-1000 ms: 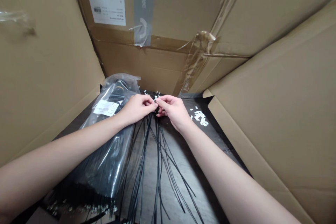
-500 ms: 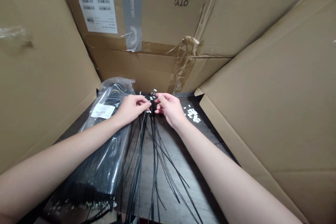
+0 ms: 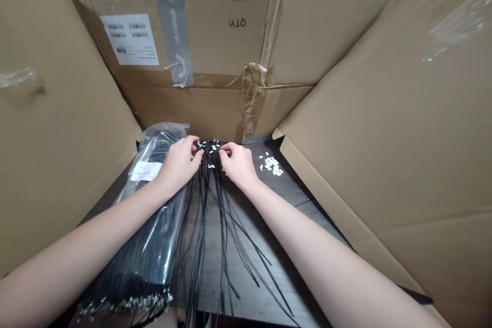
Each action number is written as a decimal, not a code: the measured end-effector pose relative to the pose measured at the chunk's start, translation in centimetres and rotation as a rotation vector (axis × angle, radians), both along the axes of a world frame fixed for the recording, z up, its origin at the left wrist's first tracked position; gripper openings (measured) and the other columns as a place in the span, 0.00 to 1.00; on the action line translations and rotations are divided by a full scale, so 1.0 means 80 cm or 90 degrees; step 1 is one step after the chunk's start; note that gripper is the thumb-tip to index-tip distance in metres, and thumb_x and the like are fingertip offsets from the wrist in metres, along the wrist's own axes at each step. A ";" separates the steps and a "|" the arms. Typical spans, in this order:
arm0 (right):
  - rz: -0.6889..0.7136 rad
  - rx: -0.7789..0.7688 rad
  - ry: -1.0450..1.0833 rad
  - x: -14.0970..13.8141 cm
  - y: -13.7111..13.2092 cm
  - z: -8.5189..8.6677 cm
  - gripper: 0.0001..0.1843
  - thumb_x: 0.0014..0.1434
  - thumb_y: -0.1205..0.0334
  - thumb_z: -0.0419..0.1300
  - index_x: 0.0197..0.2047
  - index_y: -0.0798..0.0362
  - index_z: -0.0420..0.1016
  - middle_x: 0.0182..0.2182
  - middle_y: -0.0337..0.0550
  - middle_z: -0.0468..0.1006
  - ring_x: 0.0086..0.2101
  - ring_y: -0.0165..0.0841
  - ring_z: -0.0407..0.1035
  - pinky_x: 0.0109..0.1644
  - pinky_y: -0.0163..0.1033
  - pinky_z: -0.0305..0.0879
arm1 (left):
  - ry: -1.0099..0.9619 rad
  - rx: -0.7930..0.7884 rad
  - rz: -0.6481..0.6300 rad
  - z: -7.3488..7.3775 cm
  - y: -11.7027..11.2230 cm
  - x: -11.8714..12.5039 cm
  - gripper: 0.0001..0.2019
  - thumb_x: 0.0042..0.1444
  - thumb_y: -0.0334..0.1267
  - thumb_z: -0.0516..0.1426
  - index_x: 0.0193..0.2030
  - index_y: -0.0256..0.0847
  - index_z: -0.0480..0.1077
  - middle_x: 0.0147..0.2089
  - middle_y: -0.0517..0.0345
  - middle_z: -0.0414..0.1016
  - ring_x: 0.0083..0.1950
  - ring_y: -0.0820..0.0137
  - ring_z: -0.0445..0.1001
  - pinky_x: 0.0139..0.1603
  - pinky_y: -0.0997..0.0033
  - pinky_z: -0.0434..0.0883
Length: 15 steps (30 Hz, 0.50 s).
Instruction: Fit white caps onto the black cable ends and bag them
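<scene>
A loose bunch of long black cable ties [image 3: 207,200] hangs from its head ends down across the table, and small white pieces cling among those heads. My left hand [image 3: 179,164] curls against the bunch from the left, and my right hand [image 3: 238,165] closes on it from the right. Beside my left forearm lies a clear plastic bag [image 3: 149,220] packed with more black ties, with a white label [image 3: 146,170] on it. A small heap of white pieces [image 3: 271,164] sits to the right of my right hand.
Tall cardboard box flaps [image 3: 57,113] rise on the left and right of the dark table [image 3: 284,189]. The back cardboard wall [image 3: 200,20] carries a printed sticker [image 3: 129,39], grey tape [image 3: 171,20] and torn brown tape [image 3: 251,97].
The whole scene has shifted lower and left in view as my head tilted. My hands have moved from a close pinch, through a slight parting, to curling around the tie heads.
</scene>
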State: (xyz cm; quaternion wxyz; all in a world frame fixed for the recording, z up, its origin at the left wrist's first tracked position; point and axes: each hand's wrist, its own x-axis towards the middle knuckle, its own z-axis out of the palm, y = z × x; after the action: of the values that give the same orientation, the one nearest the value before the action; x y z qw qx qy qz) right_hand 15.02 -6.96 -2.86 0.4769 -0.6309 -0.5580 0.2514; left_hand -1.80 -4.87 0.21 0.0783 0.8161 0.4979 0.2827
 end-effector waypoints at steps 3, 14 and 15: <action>0.019 0.023 -0.141 0.000 -0.003 0.003 0.11 0.60 0.66 0.56 0.37 0.52 0.81 0.37 0.48 0.84 0.41 0.41 0.78 0.51 0.44 0.71 | 0.092 -0.012 0.013 0.003 -0.001 -0.001 0.17 0.62 0.37 0.52 0.52 0.32 0.73 0.41 0.44 0.82 0.42 0.58 0.80 0.49 0.60 0.74; 0.150 0.017 -0.299 -0.006 -0.014 0.012 0.17 0.64 0.61 0.54 0.50 0.41 0.81 0.46 0.38 0.84 0.46 0.41 0.77 0.49 0.44 0.70 | 0.062 -0.048 -0.066 -0.004 0.007 -0.001 0.20 0.62 0.32 0.50 0.58 0.33 0.71 0.48 0.44 0.82 0.47 0.60 0.81 0.56 0.62 0.73; 0.149 0.025 -0.304 -0.006 -0.014 0.012 0.17 0.64 0.62 0.54 0.50 0.41 0.80 0.46 0.38 0.84 0.46 0.41 0.77 0.49 0.43 0.70 | 0.051 -0.046 -0.070 -0.005 0.007 -0.001 0.20 0.61 0.32 0.50 0.58 0.32 0.71 0.48 0.44 0.82 0.46 0.61 0.82 0.55 0.62 0.73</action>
State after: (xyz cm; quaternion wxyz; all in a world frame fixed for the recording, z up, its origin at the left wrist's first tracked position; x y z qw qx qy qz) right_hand 14.52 -8.07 -1.92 0.3115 -0.5943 -0.7286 0.1377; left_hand -1.87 -4.29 -0.16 0.1030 0.8495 0.4650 0.2270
